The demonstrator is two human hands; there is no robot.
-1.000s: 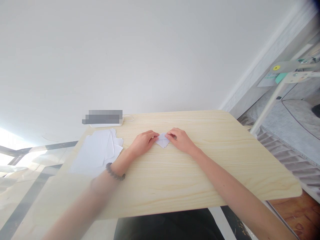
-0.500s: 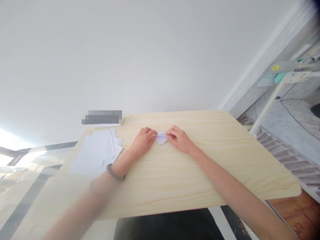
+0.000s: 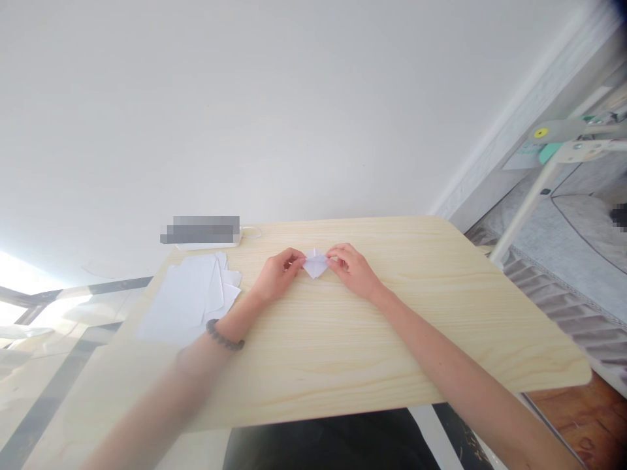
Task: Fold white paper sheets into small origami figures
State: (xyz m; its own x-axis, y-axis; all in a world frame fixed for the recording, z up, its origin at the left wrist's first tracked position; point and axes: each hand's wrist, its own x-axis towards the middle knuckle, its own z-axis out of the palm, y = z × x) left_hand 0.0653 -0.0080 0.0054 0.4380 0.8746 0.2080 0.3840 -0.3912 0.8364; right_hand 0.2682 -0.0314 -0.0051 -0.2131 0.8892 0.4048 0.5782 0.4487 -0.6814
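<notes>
White paper [image 3: 315,267], folded small with pointy corners, is held near the far edge of the wooden counter [image 3: 367,352], about midway between its two far corners. Its left side is pinched by the left hand [image 3: 279,274], with thumb and finger closed on it. Its right side is pinched the same way by the right hand [image 3: 356,273]. Dark beads [image 3: 224,336] are worn on the left arm [image 3: 161,385]. Loose white sheets [image 3: 181,294] are piled, a bit messily, by the left edge of the counter. Near the far left corner, a white thing [image 3: 210,246] is partly hidden by grey squares, with a thin cord [image 3: 253,228] beside it.
</notes>
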